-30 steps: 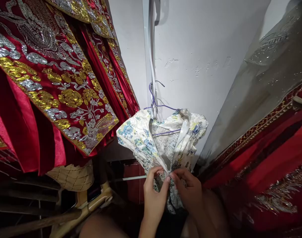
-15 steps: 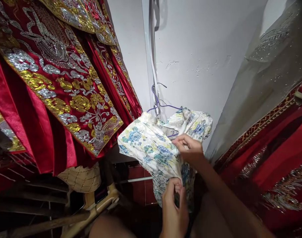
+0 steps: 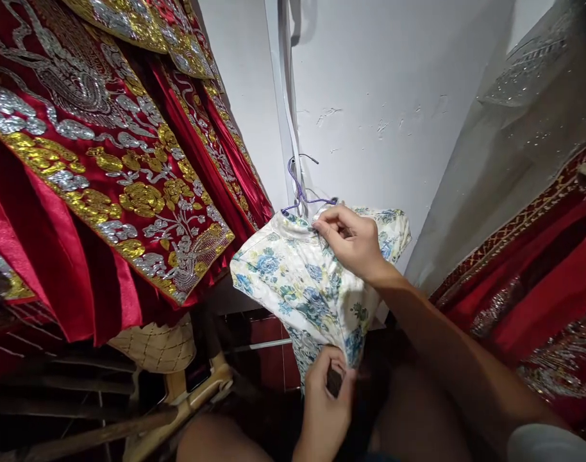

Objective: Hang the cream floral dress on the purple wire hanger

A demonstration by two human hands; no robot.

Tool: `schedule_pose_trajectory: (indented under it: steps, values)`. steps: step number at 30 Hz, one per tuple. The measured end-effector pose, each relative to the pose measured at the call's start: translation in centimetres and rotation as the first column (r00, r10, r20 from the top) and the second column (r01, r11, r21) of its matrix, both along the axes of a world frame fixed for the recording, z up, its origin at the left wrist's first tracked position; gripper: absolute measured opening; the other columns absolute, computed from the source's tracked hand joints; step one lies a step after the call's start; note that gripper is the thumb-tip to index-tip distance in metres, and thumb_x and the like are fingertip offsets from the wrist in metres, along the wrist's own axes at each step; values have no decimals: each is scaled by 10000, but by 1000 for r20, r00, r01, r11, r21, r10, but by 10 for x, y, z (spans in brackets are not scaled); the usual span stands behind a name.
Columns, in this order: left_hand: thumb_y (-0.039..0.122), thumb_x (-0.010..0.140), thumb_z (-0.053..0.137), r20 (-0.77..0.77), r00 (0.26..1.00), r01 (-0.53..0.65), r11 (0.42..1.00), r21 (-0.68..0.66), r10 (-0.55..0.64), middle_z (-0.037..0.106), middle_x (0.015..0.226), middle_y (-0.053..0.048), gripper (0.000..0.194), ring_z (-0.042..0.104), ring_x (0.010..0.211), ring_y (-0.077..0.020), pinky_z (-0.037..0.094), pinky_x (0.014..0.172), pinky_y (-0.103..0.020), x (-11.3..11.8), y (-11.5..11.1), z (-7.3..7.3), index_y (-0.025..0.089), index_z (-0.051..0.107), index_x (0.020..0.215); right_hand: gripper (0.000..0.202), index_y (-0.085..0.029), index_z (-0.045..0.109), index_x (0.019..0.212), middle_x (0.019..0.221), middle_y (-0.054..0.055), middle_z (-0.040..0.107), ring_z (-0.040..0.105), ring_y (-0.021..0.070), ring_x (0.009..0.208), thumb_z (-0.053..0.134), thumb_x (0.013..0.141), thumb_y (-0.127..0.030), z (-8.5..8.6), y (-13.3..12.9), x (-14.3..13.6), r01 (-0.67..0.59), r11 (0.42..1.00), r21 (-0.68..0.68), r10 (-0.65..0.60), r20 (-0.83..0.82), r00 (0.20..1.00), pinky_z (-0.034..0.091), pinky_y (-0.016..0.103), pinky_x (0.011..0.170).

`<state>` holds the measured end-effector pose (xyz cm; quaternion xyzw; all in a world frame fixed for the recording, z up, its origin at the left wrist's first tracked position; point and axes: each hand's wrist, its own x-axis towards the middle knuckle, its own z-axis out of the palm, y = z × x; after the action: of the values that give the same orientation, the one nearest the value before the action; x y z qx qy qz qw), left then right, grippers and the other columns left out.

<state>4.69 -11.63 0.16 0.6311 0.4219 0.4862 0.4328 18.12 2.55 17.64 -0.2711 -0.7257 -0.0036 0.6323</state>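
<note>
A white shirt [image 3: 293, 273] printed with blue and yellow flowers hangs on a purple wire hanger [image 3: 299, 183] in front of me. At its collar, my right hand [image 3: 353, 240] pinches the fabric between thumb and fingertips. Lower down, my left hand [image 3: 326, 391] grips the front edge of the shirt, thumb against curled fingers. The fabric between both hands is drawn together, so the front opening is covered. My right hand hides part of the collar and the far shoulder.
Red garments with gold and silver sequins [image 3: 143, 199] hang on the left. A grey sheer cover [image 3: 490, 167] and red beaded fabric [image 3: 528, 308] hang on the right. Below left stands a wooden chair [image 3: 192, 404]. Behind the hanger are a white pole [image 3: 284, 96] and a scuffed wall [image 3: 384, 77].
My right hand has moved up from the shirt's mid-front to the collar, bringing the front edges together over the opening. My left hand has shifted slightly left and keeps its grip.
</note>
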Motion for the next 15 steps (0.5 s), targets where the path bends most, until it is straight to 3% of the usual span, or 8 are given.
schedule_pose_trajectory:
  steps: [3,5,8,10,12,15]
  values:
    - [249,896,631,2,999,-38,990,132,38,627,806,-28,95,587,796,-172,464,775,-265,-17,27,31,187,633,968,85,-194,634,847,590,-59,481,404,86,502,630,931,-205,-8,-7,0,-14,1000,-2,14,-9,1000,309,236,487]
    - [268,907,639,13,995,-96,955,279,96,640,801,-24,135,594,780,-168,471,770,-270,-27,50,64,194,665,1017,84,-194,638,846,602,-54,502,412,84,505,633,928,-208,-9,-9,1,-8,1000,-2,8,-1,1000,318,235,488]
    - [288,940,608,72,980,-197,859,472,185,673,960,-42,292,609,840,-166,477,801,-284,-34,87,122,225,653,1222,93,-199,646,840,614,-44,530,426,85,505,631,928,-224,-7,-13,4,-3,1000,-9,3,10,1000,335,235,488]
    - [298,948,600,-16,985,-138,832,538,173,688,988,-48,355,608,811,-161,473,765,-280,-34,109,153,222,631,1294,108,-205,656,845,618,-37,539,434,89,508,625,935,-255,-7,-15,5,4,1000,-31,-3,19,1000,347,238,493]
    - [314,946,605,-121,987,-26,835,550,110,701,931,-47,245,611,799,-164,463,735,-267,-31,124,172,186,714,1125,134,-210,668,854,599,-40,519,424,94,502,617,944,-295,-9,-17,5,26,998,-65,-26,9,1000,357,240,498]
    - [352,939,613,-133,990,19,861,508,56,671,796,-32,232,570,705,-147,427,647,-242,-25,134,180,152,726,907,171,-210,685,862,566,-45,496,410,97,486,609,950,-335,-19,-12,4,57,993,-103,-60,-26,998,366,241,500]
